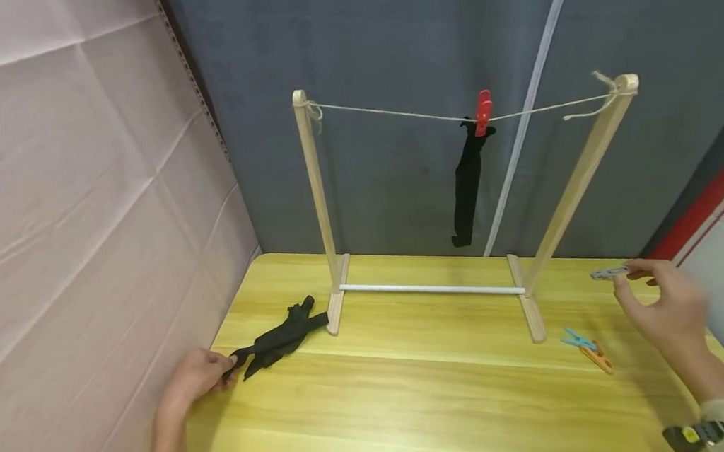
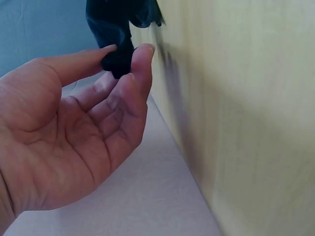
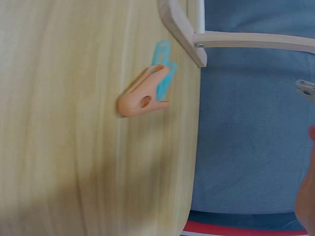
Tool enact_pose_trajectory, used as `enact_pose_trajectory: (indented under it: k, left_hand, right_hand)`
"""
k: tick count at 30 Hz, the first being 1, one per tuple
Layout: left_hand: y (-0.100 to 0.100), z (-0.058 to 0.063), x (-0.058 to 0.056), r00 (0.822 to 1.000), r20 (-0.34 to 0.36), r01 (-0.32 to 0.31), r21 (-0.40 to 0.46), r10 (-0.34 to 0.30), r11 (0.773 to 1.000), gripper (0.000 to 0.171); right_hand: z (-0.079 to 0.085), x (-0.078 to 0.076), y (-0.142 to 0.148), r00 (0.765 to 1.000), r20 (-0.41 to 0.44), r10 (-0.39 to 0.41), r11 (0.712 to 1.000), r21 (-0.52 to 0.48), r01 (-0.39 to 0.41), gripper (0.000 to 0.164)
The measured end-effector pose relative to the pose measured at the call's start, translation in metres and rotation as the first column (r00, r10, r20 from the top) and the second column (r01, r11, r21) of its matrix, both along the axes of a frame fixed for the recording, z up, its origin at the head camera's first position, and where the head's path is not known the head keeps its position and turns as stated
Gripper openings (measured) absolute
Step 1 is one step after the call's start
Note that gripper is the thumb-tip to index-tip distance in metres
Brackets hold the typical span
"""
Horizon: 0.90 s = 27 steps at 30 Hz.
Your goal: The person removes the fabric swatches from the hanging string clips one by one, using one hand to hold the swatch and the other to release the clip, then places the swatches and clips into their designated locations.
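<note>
Your left hand (image 1: 198, 374), arm extended, has its grip pinched on the near end of crumpled black cloth (image 1: 278, 340) on the bench (image 1: 414, 406). At right: orange clothespin (image 3: 132, 101), blue clothespin (image 3: 165, 86). Your raised right hand (image 1: 671, 301) pinches a grey clothespin (image 1: 610, 273). Beyond, on the wooden rack (image 1: 317, 187), a red clothespin (image 1: 484, 113) holds a black strip (image 1: 469, 189).

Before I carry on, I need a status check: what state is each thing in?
Cord: tied at both ends, sagging slightly.
Red clip: clamped on the cord.
Hanging cloth: black, held up by the red clip.
Wooden stand: upright on the table.
Black bundle: bunched, one end pinched by the left hand.
Gray clip: held by the right hand.
Blue clip, orange clip: lying together on the table.
</note>
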<state>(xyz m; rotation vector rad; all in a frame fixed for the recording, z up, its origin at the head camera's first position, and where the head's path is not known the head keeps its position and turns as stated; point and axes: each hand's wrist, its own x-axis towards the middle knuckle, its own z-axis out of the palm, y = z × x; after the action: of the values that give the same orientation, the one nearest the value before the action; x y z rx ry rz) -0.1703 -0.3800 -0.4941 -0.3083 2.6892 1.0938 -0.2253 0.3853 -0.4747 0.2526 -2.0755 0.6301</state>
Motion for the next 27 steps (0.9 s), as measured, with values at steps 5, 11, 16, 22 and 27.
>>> enact_pose_trajectory:
  k: [5, 11, 16, 22, 27]
  left_hand:
    - [0.004, -0.002, 0.003, 0.997, 0.046, 0.054, 0.011, -0.055, 0.998, 0.038]
    - [0.011, -0.002, 0.008, 0.992, 0.074, 0.103, -0.006, -0.103, 0.995, 0.038]
    - [0.017, 0.000, 0.011, 0.975, 0.134, 0.175, 0.010, -0.175, 0.984, 0.033]
    - [0.021, 0.001, 0.014, 0.959, 0.180, 0.211, 0.057, -0.218, 0.976, 0.030]
    - [0.020, 0.003, 0.017, 0.960, 0.172, 0.217, 0.032, -0.220, 0.976, 0.033]
  right_hand:
    - [-0.002, 0.005, 0.004, 0.934, 0.357, -0.013, 0.989, 0.139, -0.040, 0.034]
    - [-0.006, 0.003, 0.005, 0.727, 0.687, -0.018, 0.954, 0.229, -0.193, 0.031]
    - [-0.010, 0.001, 0.006, 0.622, 0.782, -0.041, 0.939, 0.243, -0.244, 0.029]
    - [-0.017, 0.001, 0.011, 0.557, 0.827, -0.081, 0.930, 0.264, -0.257, 0.031]
    - [-0.024, 0.001, 0.013, 0.542, 0.837, -0.080, 0.934, 0.253, -0.253, 0.031]
